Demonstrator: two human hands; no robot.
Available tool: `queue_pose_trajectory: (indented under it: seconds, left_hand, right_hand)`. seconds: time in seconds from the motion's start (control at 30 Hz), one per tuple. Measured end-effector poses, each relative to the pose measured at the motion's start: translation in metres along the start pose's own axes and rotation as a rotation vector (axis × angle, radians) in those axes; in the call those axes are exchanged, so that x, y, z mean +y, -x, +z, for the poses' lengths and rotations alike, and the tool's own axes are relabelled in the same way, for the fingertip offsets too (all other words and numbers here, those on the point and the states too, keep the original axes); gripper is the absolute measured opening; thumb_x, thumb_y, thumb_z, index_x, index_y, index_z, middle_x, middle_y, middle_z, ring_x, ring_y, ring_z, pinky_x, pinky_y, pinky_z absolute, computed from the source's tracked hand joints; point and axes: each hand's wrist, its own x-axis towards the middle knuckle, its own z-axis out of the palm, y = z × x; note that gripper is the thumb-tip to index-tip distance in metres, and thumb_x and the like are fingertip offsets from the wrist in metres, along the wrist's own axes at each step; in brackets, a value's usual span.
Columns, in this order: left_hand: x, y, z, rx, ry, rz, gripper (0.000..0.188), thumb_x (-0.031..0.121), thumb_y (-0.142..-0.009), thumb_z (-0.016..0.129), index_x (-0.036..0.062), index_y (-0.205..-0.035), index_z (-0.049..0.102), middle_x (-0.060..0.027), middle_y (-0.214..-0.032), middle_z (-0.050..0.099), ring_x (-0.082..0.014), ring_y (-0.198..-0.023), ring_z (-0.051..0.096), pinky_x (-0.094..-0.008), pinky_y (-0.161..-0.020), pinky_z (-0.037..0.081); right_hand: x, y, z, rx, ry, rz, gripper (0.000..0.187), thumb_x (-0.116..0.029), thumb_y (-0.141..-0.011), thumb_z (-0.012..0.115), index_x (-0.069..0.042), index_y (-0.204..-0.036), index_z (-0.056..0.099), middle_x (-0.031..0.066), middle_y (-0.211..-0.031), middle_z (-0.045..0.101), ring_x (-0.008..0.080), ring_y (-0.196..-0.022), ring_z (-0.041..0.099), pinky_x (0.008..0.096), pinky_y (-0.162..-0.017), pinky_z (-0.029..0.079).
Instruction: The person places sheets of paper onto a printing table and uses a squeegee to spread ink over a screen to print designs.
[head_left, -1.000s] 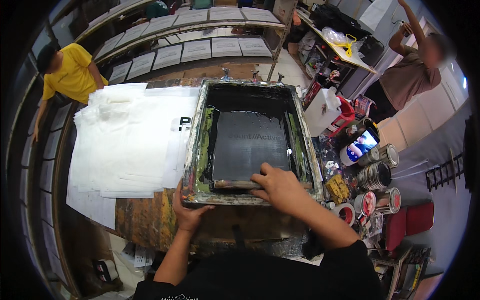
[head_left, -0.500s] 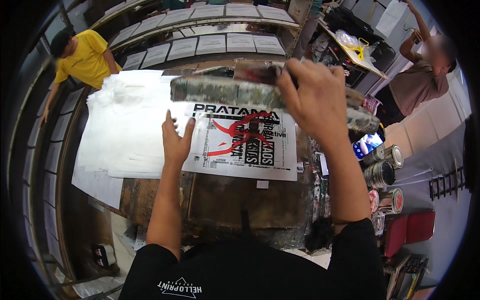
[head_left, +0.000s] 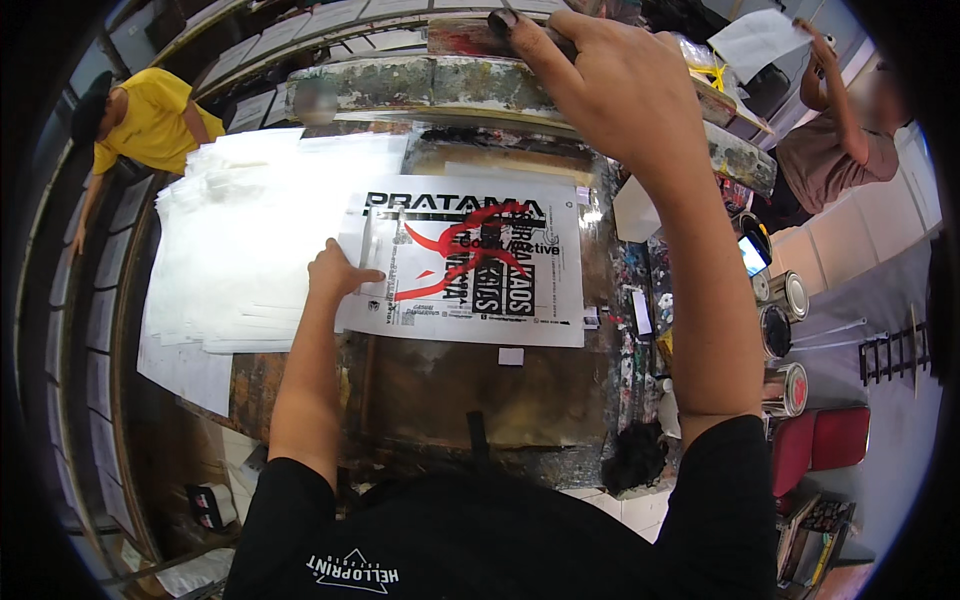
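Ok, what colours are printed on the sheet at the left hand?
Black and red, on a white sheet; best seen in the head view.

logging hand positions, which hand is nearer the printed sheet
Left. The left hand is at the left edge of the printed sheet; the right hand is at the raised frame beyond it.

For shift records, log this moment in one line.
Right hand: on raised frame | Left hand: at left edge of printed sheet | Print: black, red

We can pass at six o'clock, low over the table (head_left: 450, 390); a raised frame (head_left: 390, 85) bars twelve, a paper stack (head_left: 235, 255) nine, metal cans (head_left: 785, 390) three.
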Motion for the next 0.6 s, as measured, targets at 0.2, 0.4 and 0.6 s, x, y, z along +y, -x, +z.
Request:
queue_pose_trajectory:
  seconds: [0.2, 0.4, 0.6]
  left_hand:
    - [-0.013, 0.009, -0.034, -0.009, 0.570, 0.178, 0.064, 0.020, -0.077, 0.095, -0.0055, -0.122, 0.057, -0.0205, -0.104, 0.075, -0.0279, -0.085, 0.076, -0.0412, -0.078, 0.063]
    - [-0.011, 0.021, -0.101, -0.168, 0.832, 0.141, 0.050, 0.001, -0.085, 0.083, -0.0046, -0.126, 0.055, -0.0181, -0.103, 0.074, -0.0219, -0.079, 0.073, -0.0351, -0.062, 0.062]
    - [-0.046, 0.062, -0.112, -0.017, 0.849, 0.109, 0.057, -0.005, -0.082, 0.077, -0.0045, -0.133, 0.052, -0.0140, -0.099, 0.071, -0.0182, -0.077, 0.069, -0.0314, -0.064, 0.058]
  right_hand:
    - [-0.008, 0.014, 0.009, 0.199, -0.006, -0.101, 0.059, -0.062, -0.105, 0.051, -0.009, -0.097, 0.077, 0.0178, -0.079, 0.073, 0.0418, -0.078, 0.069, 0.0531, -0.077, 0.049]
    - [-0.016, 0.019, 0.006, 0.234, -0.007, -0.097, 0.060, -0.061, -0.104, 0.052, -0.007, -0.096, 0.077, 0.0180, -0.080, 0.073, 0.0409, -0.079, 0.069, 0.0519, -0.078, 0.048]
    - [0.006, 0.045, 0.003, 0.186, -0.034, -0.058, 0.057, -0.057, -0.103, 0.055, -0.005, -0.091, 0.072, 0.0192, -0.082, 0.072, 0.0400, -0.080, 0.070, 0.0538, -0.077, 0.047]
